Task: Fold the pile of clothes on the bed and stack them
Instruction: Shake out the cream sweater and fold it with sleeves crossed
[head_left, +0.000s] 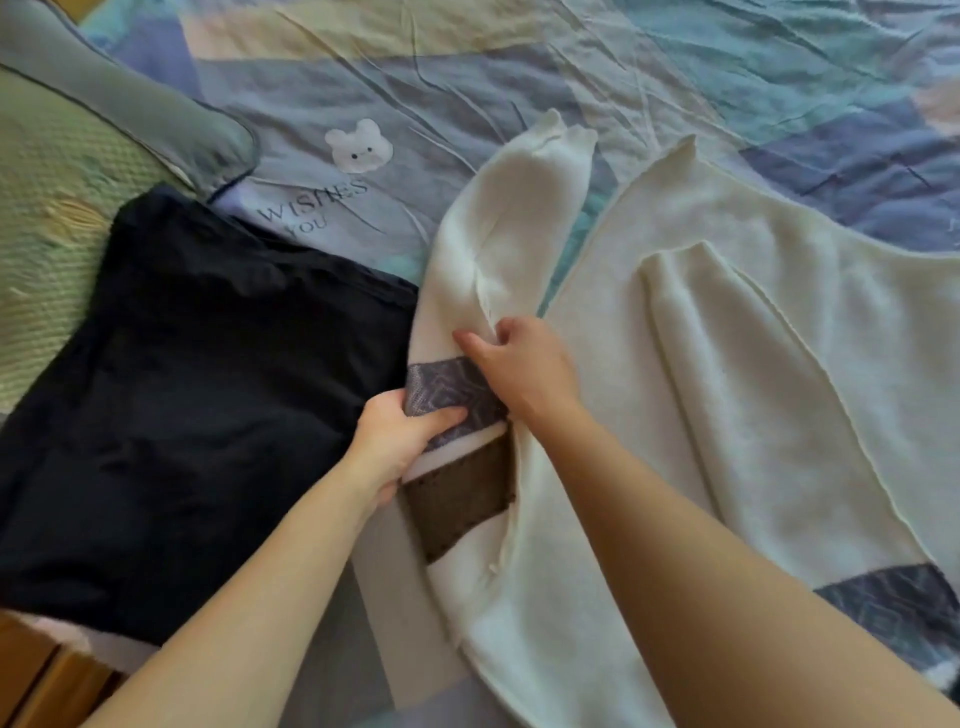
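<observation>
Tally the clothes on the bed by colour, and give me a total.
White, with patterned bands: 1, the white sweater, held by the left hand and right hand
Black: 1, the black garment
Total: 2

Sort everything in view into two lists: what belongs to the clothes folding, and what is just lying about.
Part of the job:
white sweater, spread on the bed
its left sleeve, gripped by the left hand and pinched by the right hand
black garment, lying flat beside it

Just lying about:
patterned bedsheet
green pillow
</observation>
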